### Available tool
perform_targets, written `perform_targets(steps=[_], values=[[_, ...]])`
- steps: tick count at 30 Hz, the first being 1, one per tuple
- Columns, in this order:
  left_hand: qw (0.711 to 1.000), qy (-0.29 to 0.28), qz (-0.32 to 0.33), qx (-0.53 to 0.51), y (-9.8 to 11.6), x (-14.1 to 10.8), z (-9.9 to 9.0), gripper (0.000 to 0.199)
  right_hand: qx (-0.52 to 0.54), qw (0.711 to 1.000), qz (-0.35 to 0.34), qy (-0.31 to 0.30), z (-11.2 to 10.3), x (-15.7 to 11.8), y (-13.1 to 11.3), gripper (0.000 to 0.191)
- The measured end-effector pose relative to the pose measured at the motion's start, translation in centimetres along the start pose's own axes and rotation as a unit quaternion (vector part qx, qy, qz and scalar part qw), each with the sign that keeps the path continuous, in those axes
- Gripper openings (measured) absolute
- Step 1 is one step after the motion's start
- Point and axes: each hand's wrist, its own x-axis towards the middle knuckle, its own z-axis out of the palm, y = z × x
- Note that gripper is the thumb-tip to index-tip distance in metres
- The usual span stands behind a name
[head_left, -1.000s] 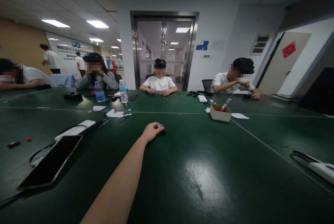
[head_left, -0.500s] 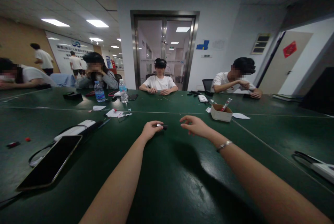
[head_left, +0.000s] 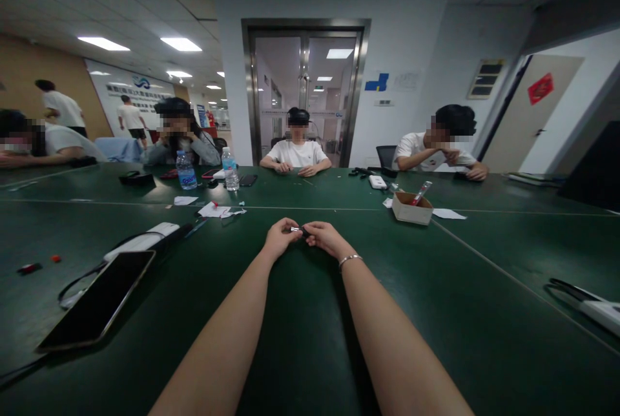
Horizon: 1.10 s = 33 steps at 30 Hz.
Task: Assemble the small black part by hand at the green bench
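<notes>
Your left hand (head_left: 279, 239) has a narrow grip on the silver end of a small item (head_left: 295, 229), mid-frame over the bench (head_left: 310, 300); your right hand (head_left: 328, 239) pinches its dark end, presumably steadying both ends; the phone (head_left: 99, 303) lies lower left, apart.

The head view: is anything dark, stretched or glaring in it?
Head view: a ceiling light glares white; the phone looks stretched, perhaps by a wide lens; shadow darkens the table beside the right forearm; the held item is too small to identify.
</notes>
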Motion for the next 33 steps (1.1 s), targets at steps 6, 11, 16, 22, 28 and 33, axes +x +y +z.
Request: perform_targets(steps=[6,11,16,22,28,33], values=[[0.993,-0.059,-0.089,-0.049,0.54,0.59,-0.16,0.033,0.056,0.996,-0.040,0.050,-0.72,-0.04,1.00,0.008],[0.988,-0.043,-0.136,-0.054,0.52,1.01,-0.44,0.024,0.094,0.993,-0.055,0.042,-0.54,-0.21,1.00,0.017],[0.992,-0.040,-0.120,-0.016,0.29,0.75,-0.27,0.029,0.117,0.992,-0.054,0.016,-0.68,-0.72,0.68,0.017],[0.993,-0.033,-0.117,0.005,0.35,0.74,0.04,0.032,0.124,0.991,-0.058,0.012,-0.86,-0.98,0.53,0.017],[0.995,-0.009,-0.101,0.003,0.54,0.73,0.02,0.023,0.133,0.990,-0.055,0.013,-0.89,-0.82,0.73,0.022],[0.996,-0.018,-0.092,0.014,0.22,0.82,0.00,0.027,0.126,0.991,-0.054,0.009,-0.93,-0.77,0.85,0.021]])
